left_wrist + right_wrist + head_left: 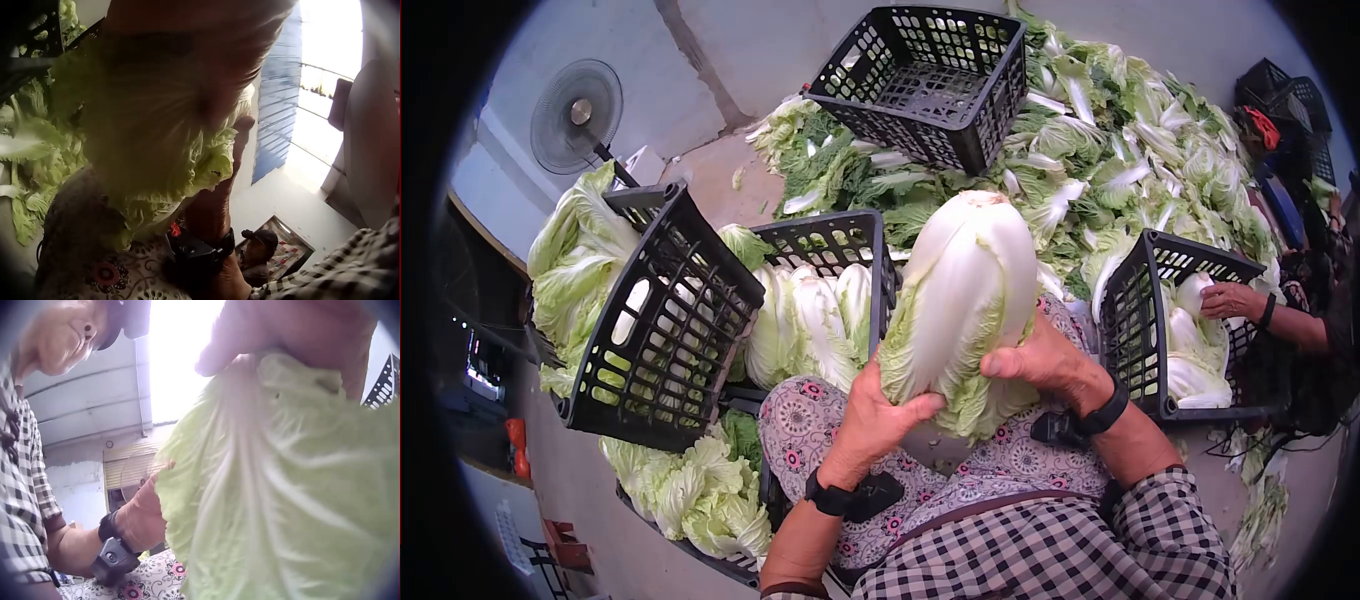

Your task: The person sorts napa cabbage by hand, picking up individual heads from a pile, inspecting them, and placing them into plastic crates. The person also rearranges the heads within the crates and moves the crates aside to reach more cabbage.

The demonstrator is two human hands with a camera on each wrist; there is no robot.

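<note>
A large napa cabbage [970,290] is held up over the lap, its white stem end pointing away and its leafy end toward the body. My left hand [868,415] grips its near left side, thumb along the leaves. On the other side my right hand [1048,362] holds it, thumb laid over the leaves. Pale green leaves [150,137] fill much of the left wrist view and hide part of that hand. In the right wrist view, one broad outer leaf [269,487] with white ribs hangs below the right hand [294,337].
Black crates of cabbages stand at left: one tilted crate [665,330], another behind it [880,260]. An upturned-edge crate [980,140] rests on a heap of loose leaves [1130,150]. At right, another person's hand [1232,300] reaches into a crate [1135,330]. A fan [578,115] stands back left.
</note>
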